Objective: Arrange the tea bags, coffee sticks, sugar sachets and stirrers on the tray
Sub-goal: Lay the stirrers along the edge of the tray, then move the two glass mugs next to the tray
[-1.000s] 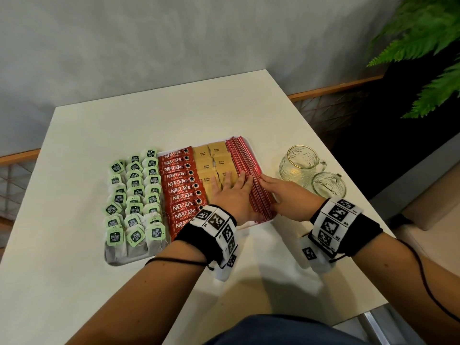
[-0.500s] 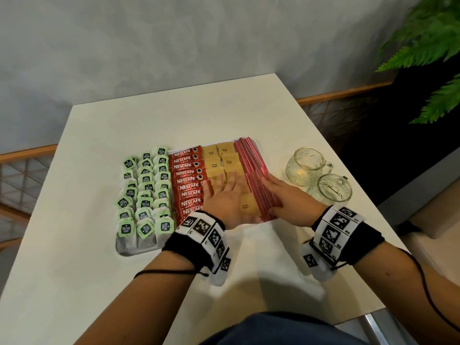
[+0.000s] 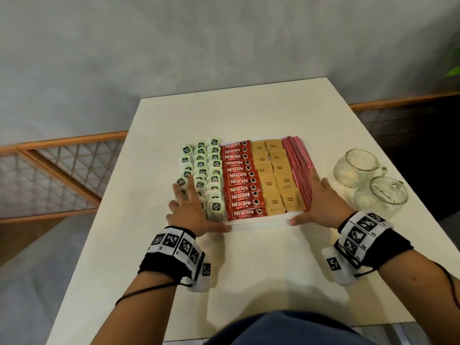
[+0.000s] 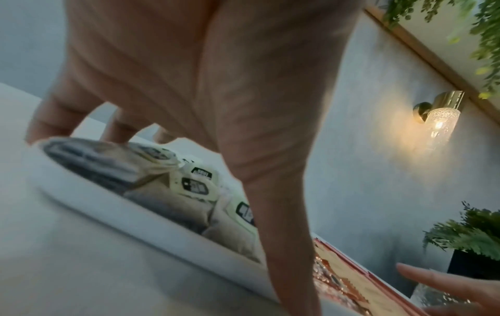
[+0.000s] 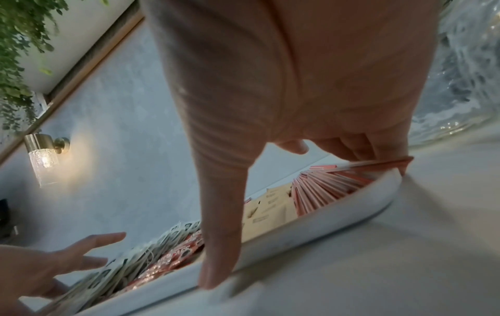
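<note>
Framing the white tray (image 3: pixel 258 218) at 9 and 3 o'clock, left hand (image 3: pixel 191 210) and right hand (image 3: pixel 321 200) lie spread, thumbs on its near rim; tea bags (image 3: pixel 206 165), Nescafe sticks (image 3: pixel 242 180), sugar sachets (image 3: pixel 276 178) and red stirrers (image 3: pixel 298 165) fill it on the tabletop (image 3: pixel 249 270)

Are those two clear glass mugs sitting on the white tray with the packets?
No: the two clear glass mugs stand on the white table, right of the white tray.

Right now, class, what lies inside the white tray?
Inside the tray: tea bags, coffee sticks, sugar sachets, stirrers. The left hand hides some near tea bags; the tray's floor is covered.
</note>
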A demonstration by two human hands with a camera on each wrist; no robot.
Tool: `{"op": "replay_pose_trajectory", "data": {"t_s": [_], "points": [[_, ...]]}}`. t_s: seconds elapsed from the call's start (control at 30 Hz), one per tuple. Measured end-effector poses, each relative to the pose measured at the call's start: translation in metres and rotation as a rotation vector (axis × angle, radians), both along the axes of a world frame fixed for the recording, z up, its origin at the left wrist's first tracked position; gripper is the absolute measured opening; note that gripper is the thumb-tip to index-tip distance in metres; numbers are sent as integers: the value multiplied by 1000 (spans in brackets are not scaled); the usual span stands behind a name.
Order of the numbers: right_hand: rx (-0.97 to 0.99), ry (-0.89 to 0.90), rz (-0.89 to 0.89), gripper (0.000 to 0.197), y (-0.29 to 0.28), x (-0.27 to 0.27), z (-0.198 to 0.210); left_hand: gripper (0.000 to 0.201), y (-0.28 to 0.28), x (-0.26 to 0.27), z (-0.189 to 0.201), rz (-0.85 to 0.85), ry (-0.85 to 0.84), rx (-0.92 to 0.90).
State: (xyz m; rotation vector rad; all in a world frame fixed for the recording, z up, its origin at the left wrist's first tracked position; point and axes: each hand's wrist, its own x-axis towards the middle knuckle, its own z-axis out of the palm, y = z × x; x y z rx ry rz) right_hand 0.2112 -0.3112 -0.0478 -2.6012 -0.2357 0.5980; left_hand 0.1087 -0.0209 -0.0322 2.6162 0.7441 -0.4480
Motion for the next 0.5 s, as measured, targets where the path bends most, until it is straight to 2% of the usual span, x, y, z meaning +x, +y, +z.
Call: {"op": "replay_pose_trajectory", "data": {"t_s": [0.5], "points": [[8, -56, -24, 163, 25, 33, 4, 158, 27, 37, 0, -34, -36, 39]]}}
